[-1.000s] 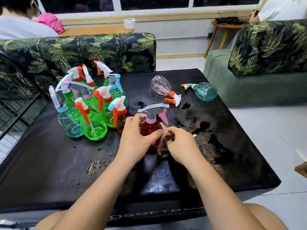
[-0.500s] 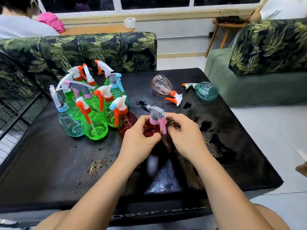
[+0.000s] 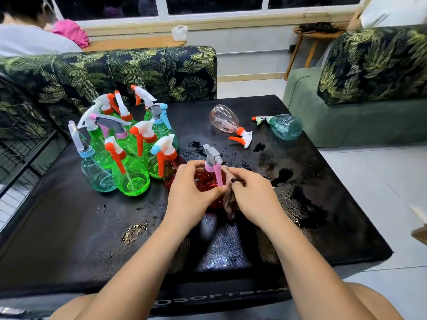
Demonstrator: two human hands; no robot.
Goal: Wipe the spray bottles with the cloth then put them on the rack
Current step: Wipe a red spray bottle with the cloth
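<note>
The red bottle (image 3: 208,182) is gripped round its body by the left hand (image 3: 189,195); a brown cloth (image 3: 229,204) is pinched against its side by the right hand (image 3: 254,196). Translucent, with grey head and pink trigger, it is held upright mid-table (image 3: 69,227), beside green bottles (image 3: 131,179)

Near the middle of the black table (image 3: 69,227), the left hand (image 3: 191,195) grips an upright red spray bottle (image 3: 209,181) with a grey head and a pink trigger. The right hand (image 3: 254,197) pinches a brownish cloth (image 3: 228,202) against the bottle's right side. A cluster of green bottles (image 3: 129,158) stands upright toward the table's left edge. Toward the far right corner a clear pink bottle (image 3: 224,120) and a teal bottle (image 3: 285,125) lie on their sides, apart. Wet patches (image 3: 300,199) glisten right of the hands. A wire rack (image 3: 23,135) stands beyond the left edge.
</note>
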